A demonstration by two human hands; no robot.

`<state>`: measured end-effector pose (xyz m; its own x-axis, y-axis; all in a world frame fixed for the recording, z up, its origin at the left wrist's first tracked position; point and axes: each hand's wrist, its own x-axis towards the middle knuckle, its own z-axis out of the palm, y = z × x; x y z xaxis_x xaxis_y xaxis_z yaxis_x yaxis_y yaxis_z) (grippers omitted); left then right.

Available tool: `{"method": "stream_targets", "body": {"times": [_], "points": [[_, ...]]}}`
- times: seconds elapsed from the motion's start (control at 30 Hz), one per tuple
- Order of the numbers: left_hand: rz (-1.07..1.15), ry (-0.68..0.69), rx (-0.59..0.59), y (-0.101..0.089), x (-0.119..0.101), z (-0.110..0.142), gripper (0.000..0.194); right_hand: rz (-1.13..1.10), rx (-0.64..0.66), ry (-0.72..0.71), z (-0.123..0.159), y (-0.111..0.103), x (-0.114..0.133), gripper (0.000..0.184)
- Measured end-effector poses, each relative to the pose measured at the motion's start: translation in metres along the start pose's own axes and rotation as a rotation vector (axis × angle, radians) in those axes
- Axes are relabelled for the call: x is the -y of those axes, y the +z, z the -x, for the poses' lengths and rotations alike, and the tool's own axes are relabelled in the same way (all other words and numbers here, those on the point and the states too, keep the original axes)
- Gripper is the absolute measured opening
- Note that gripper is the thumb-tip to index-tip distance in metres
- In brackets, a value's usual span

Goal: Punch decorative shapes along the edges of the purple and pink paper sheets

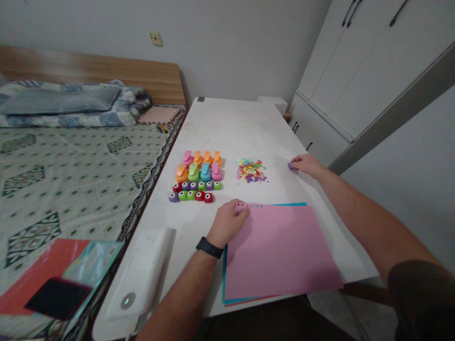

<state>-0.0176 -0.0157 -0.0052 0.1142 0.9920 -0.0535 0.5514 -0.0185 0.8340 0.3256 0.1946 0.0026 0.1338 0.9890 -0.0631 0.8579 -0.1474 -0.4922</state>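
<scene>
Left hand [229, 220] pinching rectangular pink paper sheet [280, 251] at holed far-left corner; sheet along white table's [227, 125] near edge. Right hand [305, 164] gripping small purple object [290, 166], partly hidden, by table's right edge.

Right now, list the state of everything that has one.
Pink paper sheet, punched along its top edge, corner in the left hand.
Small purple object, held in the right hand.
Paper confetti, loose, heaped.
Lever punches, standing in two rows.
Small punches, in two rows.
Phone or tablet, screen dark.
Wristband, worn.
Upper cabinet doors, shut.
</scene>
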Motion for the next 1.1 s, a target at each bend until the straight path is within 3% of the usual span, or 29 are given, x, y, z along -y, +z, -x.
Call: {"method": "stream_targets", "body": {"times": [0.2,0.33,0.6,0.7,0.87,1.1], "points": [[0.015,0.001,-0.005,0.001,0.001,0.000,0.019,0.093,0.014,-0.027,0.004,-0.001,0.015,0.028],[0.007,0.006,-0.007,0.001,0.001,0.001,0.019,0.101,0.026,-0.125,0.026,0.006,0.036,0.033],[-0.028,0.021,-0.020,0.003,0.000,0.002,0.018,-0.097,0.252,-0.519,0.118,0.051,0.139,0.027],[-0.035,0.017,-0.019,0.004,0.000,0.002,0.022,-0.091,0.300,-0.652,0.139,0.074,0.176,0.023],[-0.067,-0.004,-0.031,0.006,0.003,0.001,0.024,0.016,0.314,-0.713,0.144,0.104,0.212,0.019],[-0.077,0.018,-0.043,0.007,0.002,0.002,0.026,0.045,0.304,-0.722,0.139,0.123,0.219,0.026]]}}
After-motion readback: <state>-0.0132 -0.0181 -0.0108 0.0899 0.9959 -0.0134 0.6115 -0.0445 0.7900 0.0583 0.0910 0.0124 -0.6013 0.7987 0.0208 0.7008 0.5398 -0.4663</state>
